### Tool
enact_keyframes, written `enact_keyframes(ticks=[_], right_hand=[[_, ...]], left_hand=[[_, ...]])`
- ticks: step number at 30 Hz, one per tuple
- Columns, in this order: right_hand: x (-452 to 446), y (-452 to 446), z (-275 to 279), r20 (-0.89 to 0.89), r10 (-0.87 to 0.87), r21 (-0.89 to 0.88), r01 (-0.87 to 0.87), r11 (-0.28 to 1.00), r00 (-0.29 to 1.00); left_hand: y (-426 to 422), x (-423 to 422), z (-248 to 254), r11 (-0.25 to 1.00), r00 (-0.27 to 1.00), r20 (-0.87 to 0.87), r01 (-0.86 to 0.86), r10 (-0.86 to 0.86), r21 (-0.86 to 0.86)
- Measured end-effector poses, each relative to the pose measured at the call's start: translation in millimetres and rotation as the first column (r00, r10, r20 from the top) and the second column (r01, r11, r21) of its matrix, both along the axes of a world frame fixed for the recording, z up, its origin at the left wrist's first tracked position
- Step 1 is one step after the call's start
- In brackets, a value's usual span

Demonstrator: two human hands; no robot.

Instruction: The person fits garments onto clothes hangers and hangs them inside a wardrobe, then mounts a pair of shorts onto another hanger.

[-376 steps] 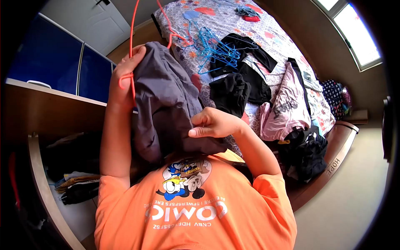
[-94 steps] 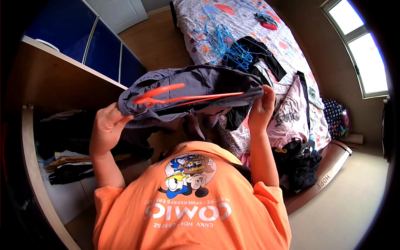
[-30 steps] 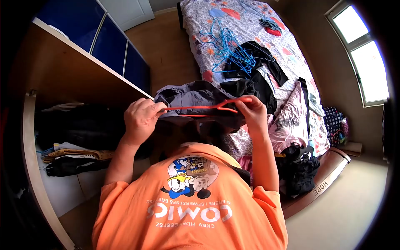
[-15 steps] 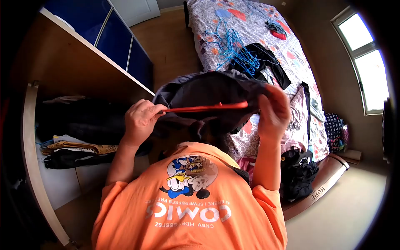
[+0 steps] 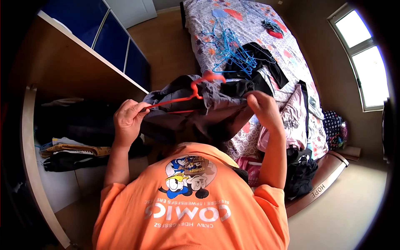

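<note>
A dark grey garment (image 5: 175, 121) is stretched between my two hands in front of my chest. A red clothes hanger (image 5: 177, 100) sits partly inside its opening, with the hook pointing away from me toward the bed. My left hand (image 5: 129, 121) pinches the garment's left edge together with the hanger's left end. My right hand (image 5: 266, 110) grips the garment's right edge between thumb and fingers. Cloth covers the right part of the hanger. Whether the garment is trousers or a top cannot be made out.
On the left, an open wardrobe (image 5: 30, 137) holds folded clothes (image 5: 79, 151). The bed (image 5: 246, 6) ahead bears a heap of blue hangers (image 5: 233, 52), black clothing (image 5: 266, 62) and a pink garment (image 5: 293, 114). A dark clothes pile (image 5: 300, 175) lies by the wooden footboard (image 5: 329, 179).
The red hanger has turned so its hook now shows above the garment's edge. Both hands have shifted slightly, the left one to the left and down. The garment has dropped a little.
</note>
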State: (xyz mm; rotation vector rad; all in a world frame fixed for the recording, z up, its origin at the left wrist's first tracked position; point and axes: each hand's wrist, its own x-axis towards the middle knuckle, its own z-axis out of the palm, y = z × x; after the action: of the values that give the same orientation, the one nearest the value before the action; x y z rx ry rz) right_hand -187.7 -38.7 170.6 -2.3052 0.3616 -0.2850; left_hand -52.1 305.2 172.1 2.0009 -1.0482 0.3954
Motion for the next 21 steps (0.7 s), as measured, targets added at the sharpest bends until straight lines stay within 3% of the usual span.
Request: enact_keyframes(ticks=[1, 2, 4, 9, 11, 16, 18, 19, 21], right_hand=[[-1.8, -0.8, -4.1, -0.158, 0.049, 0.078, -0.037, 0.996, 0.986], [-2.9, -1.1, -8.5, -0.158, 0.05, 0.077, -0.039, 0.996, 0.986], [-4.5, -0.8, -17.1, 0.097, 0.109, 0.426, -0.14, 0.894, 0.989], [-3.1, 10.1, -14.6, 0.326, 0.106, 0.257, -0.196, 0.946, 0.94], [-7.8, 17.4, -17.3, 0.486, -0.044, 0.317, -0.129, 0.939, 0.873], [-15.4, 21.1, -25.1, 0.5, -0.164, 0.4, -0.059, 0.915, 0.85], [-13.7, 25.8, -26.7, 0.615, -0.358, 0.539, -0.044, 0.841, 0.703], [-16.6, 25.6, -21.0, 0.657, -0.351, 0.503, -0.041, 0.863, 0.667], [-21.0, 15.8, -12.7, 0.709, -0.104, 0.207, -0.065, 0.976, 0.698]], left_hand=[[0.1, 1.3, -1.3, 1.0, 1.0, 0.002, -0.025, 0.025, -0.016], [-0.2, 2.0, -2.2, 0.998, 0.999, 0.001, -0.049, 0.049, -0.033], [1.5, 2.3, -2.2, 0.999, 0.999, -0.013, -0.048, 0.048, -0.024], [3.3, 0.6, 2.6, 0.997, 0.996, -0.072, -0.057, 0.053, -0.054], [7.3, -0.2, 8.2, 1.0, 0.991, -0.134, -0.008, 0.003, -0.03], [6.9, -3.5, 10.8, 0.996, 0.973, -0.21, 0.094, -0.092, 0.0], [7.0, -4.2, 6.3, 1.0, 0.973, -0.23, -0.006, 0.005, -0.005], [7.4, -3.1, 4.5, 1.0, 0.973, -0.229, -0.012, 0.01, -0.004], [7.5, -0.2, 2.0, 0.993, 0.986, -0.152, -0.084, 0.07, -0.088]])
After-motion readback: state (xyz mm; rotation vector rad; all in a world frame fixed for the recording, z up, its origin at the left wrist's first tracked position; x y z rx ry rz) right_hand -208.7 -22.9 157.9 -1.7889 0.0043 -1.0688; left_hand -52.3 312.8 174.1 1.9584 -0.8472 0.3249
